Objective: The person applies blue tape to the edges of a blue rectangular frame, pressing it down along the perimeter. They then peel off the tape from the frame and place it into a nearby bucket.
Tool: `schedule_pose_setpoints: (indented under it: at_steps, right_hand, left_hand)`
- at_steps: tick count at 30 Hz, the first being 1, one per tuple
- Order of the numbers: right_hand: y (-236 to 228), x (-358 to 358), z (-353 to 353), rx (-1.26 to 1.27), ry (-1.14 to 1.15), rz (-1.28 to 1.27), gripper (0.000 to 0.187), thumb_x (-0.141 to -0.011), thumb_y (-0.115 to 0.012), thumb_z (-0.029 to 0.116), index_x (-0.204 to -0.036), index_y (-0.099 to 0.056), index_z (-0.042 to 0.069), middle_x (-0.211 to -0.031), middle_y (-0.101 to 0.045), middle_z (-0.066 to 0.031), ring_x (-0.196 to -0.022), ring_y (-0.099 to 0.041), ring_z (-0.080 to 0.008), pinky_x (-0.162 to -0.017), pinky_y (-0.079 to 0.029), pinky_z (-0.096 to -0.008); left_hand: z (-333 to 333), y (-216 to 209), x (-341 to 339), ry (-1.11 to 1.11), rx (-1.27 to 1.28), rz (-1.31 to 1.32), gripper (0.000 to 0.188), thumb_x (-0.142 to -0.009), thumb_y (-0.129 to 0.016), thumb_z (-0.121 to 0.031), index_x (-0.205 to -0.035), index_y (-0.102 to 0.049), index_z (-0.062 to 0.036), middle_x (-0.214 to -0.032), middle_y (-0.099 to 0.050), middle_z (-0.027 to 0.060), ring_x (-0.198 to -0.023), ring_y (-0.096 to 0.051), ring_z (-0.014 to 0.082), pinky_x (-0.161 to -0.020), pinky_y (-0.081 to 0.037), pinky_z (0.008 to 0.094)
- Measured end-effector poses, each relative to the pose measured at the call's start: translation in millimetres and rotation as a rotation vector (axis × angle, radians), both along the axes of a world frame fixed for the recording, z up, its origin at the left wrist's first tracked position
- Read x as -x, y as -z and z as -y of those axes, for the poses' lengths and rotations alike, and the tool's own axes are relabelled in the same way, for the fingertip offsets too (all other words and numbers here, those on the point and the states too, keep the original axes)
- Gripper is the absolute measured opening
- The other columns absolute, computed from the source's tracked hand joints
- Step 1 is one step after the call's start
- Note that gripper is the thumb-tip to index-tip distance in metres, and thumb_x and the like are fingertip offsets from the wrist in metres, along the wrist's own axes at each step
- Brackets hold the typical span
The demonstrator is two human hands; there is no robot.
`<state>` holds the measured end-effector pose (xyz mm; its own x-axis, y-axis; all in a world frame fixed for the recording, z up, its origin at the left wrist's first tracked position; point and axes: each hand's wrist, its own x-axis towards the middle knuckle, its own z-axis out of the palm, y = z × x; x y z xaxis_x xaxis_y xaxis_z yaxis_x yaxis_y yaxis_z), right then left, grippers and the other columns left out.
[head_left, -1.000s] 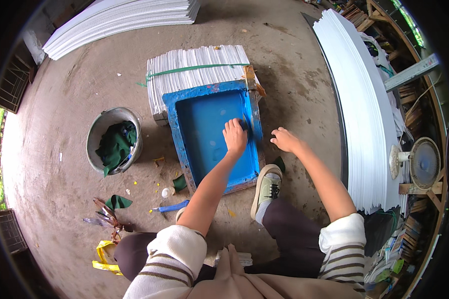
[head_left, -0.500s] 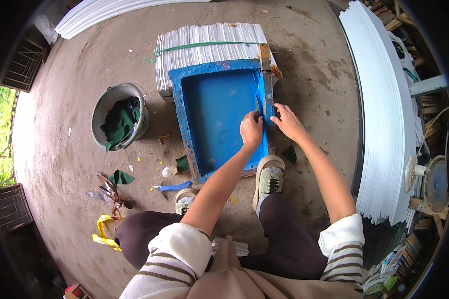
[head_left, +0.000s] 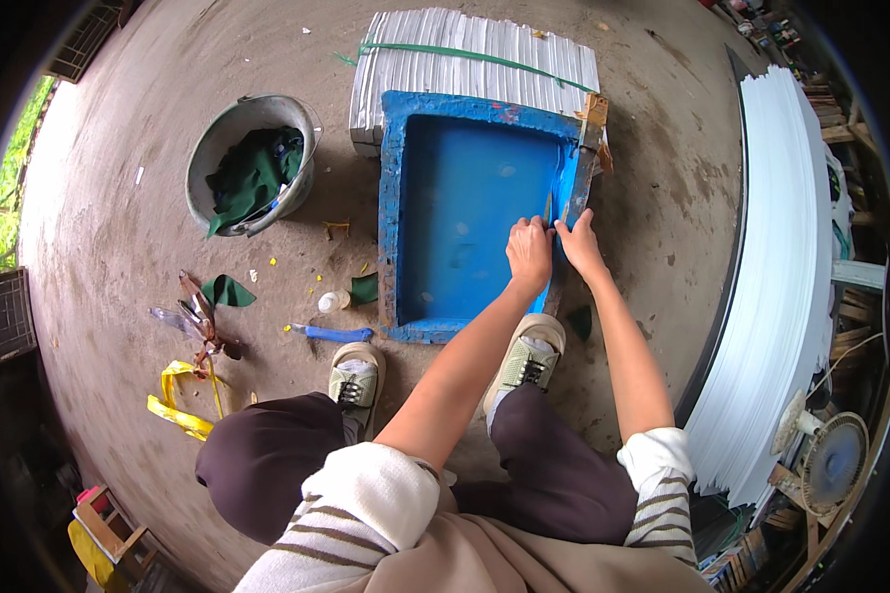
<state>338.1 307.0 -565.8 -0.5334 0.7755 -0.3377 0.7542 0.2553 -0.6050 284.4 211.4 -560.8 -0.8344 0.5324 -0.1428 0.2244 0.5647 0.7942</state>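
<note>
A wooden frame [head_left: 394, 217], smeared with blue, holds a translucent blue sheet and leans against a strapped bundle of white sheets [head_left: 475, 59]. At the inner right edge of this frame, my left hand [head_left: 531, 252] is closed with its fingers bunched. A thin, pointed piece [head_left: 549, 205] sticks up from its fingertips; its kind does not show clearly. My right hand [head_left: 581, 245] grips the outer right side of the frame, thumb toward the inside and fingers around the wooden edge. The two hands are nearly touching.
A grey bucket [head_left: 204, 168] with dark green cloth stands on the left. A blue-handled tool [head_left: 338, 334], a small whitish bottle [head_left: 332, 300], green scraps [head_left: 228, 291] and yellow strap [head_left: 176, 395] lie on the floor. Tall white sheets [head_left: 766, 287] and a fan [head_left: 834, 463] are at right.
My right hand has come from hovering open beside the frame to gripping its right edge. My left hand stays at the inner right edge. The whole view has shifted.
</note>
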Motion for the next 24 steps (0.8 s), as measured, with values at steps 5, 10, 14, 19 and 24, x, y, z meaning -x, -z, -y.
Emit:
schedule_pose_setpoints:
  at_steps: [5, 10, 14, 19, 24]
  right_hand:
    - [15, 1, -11, -0.022, -0.048, -0.024, 0.076, -0.086, -0.055, 0.019, -0.131, -0.009, -0.023, -0.134, -0.027, -0.0429, -0.123, -0.034, -0.0536, -0.103, -0.034, -0.0458]
    - [-10, 5, 15, -0.371, -0.149, -0.026, 0.084, -0.080, -0.065, 0.024, -0.139, -0.015, -0.007, -0.137, -0.027, -0.0346, -0.126, -0.035, -0.0468, -0.107, -0.031, -0.0453]
    - [-47, -3, 0, -1.084, -0.819, -0.098, 0.058, -0.078, -0.064, 0.018, -0.129, -0.042, 0.002, -0.129, -0.044, -0.0188, -0.124, -0.043, -0.0310, -0.109, -0.032, -0.0439]
    - [-55, 10, -25, -0.978, -1.323, -0.077, 0.014, -0.077, -0.056, 0.007, -0.089, -0.062, 0.002, -0.099, -0.060, -0.0095, -0.112, -0.053, -0.0225, -0.107, -0.037, -0.0391]
    - [-54, 31, -25, -0.855, -1.414, 0.009, 0.006, -0.076, -0.055, 0.007, -0.078, -0.060, 0.004, -0.087, -0.058, -0.0085, -0.103, -0.056, -0.0230, -0.105, -0.039, -0.0357]
  left_hand:
    - [-6, 9, 0, -0.005, -0.098, -0.006, 0.013, -0.077, -0.067, -0.010, -0.083, -0.061, -0.0009, -0.083, -0.062, 0.0160, -0.082, -0.061, 0.0346, -0.073, -0.048, 0.0451]
    - [5, 20, 5, -0.056, -0.204, 0.026, 0.013, -0.076, -0.068, -0.010, -0.079, -0.059, -0.0011, -0.078, -0.061, 0.0138, -0.077, -0.061, 0.0318, -0.069, -0.047, 0.0433]
    - [5, 19, 1, -0.046, -0.280, 0.049, 0.012, -0.075, -0.068, -0.010, -0.078, -0.059, -0.0015, -0.076, -0.060, 0.0125, -0.075, -0.060, 0.0309, -0.069, -0.047, 0.0426]
    - [4, 15, -2, -0.068, -0.302, 0.045, 0.012, -0.074, -0.067, -0.009, -0.076, -0.058, -0.0015, -0.075, -0.059, 0.0123, -0.076, -0.059, 0.0313, -0.069, -0.046, 0.0425]
    - [7, 21, -3, -0.077, -0.288, 0.041, 0.013, -0.074, -0.066, -0.007, -0.079, -0.056, -0.0013, -0.076, -0.056, 0.0131, -0.080, -0.057, 0.0325, -0.071, -0.045, 0.0434]
